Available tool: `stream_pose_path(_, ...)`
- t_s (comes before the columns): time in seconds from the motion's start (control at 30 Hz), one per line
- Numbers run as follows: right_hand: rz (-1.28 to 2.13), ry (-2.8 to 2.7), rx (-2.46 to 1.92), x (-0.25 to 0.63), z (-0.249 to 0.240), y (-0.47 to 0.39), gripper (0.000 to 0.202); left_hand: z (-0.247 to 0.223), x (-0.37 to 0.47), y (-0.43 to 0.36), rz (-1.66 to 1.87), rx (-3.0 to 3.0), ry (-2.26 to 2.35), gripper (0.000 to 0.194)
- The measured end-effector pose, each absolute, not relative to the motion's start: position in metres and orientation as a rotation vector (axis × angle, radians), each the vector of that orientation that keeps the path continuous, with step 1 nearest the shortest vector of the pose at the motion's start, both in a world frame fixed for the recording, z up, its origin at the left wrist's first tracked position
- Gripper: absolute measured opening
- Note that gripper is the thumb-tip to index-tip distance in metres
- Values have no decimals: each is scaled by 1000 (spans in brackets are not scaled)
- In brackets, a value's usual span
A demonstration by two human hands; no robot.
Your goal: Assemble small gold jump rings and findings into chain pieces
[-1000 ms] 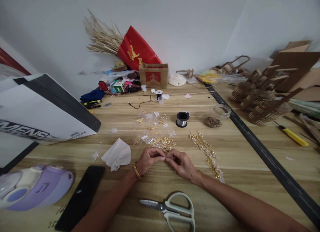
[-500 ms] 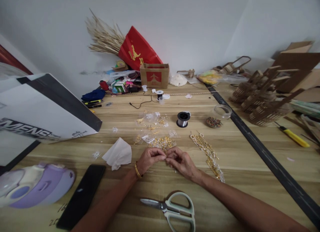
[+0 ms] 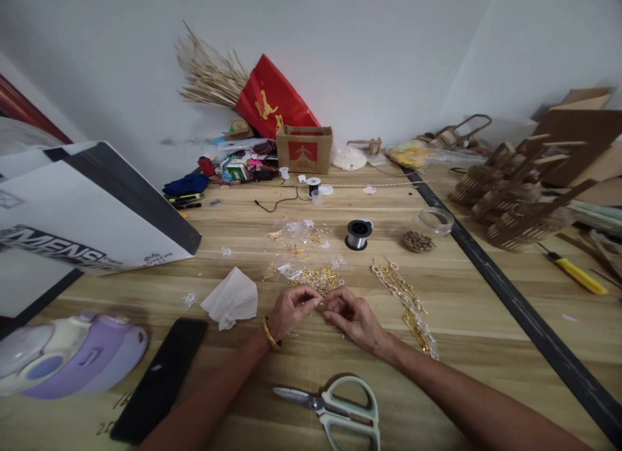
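My left hand (image 3: 293, 310), with a gold bangle (image 3: 271, 333) at its wrist, is closed in a pinch. Close beside it, my right hand (image 3: 353, 316) pinches too, the fingertips of both almost meeting. What they hold is too small to make out. Just beyond the fingers lies a pile of gold and silver beads (image 3: 318, 279). To the right, gold and silver chains (image 3: 405, 306) are spread in a slanting bundle. Scissors with pale green handles (image 3: 335, 407) lie nearer me, below the hands.
At left are a white tissue (image 3: 231, 299), a black phone (image 3: 160, 380), a purple bottle (image 3: 92, 357) and a large white box (image 3: 92, 211). Beyond the beads stand a wire spool (image 3: 358, 236) and a bead jar (image 3: 427, 229). Small baskets (image 3: 515, 205) and a yellow-handled tool (image 3: 578, 273) are at right.
The view has shifted slightly, so everything sits a little further right in it. Both hands stay pinched together in the same place above the table.
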State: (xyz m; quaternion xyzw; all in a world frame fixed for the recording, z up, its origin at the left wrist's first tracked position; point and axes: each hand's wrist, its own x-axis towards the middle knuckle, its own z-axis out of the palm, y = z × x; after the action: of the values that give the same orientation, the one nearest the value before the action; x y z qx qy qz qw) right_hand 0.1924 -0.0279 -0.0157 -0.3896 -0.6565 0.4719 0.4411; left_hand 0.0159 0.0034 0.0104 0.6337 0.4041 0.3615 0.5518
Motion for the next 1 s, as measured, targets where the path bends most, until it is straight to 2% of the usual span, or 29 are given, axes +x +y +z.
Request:
stream_pose_path(0.77, 1023, -1837, -1009, 193, -15, -30, 16, 7, 10, 9, 923, 1260, 830, 22)
stream_pose_path(1.0, 874, -1891, -966, 197, -3, -31, 22, 11, 10, 9, 860, 1297, 778, 25)
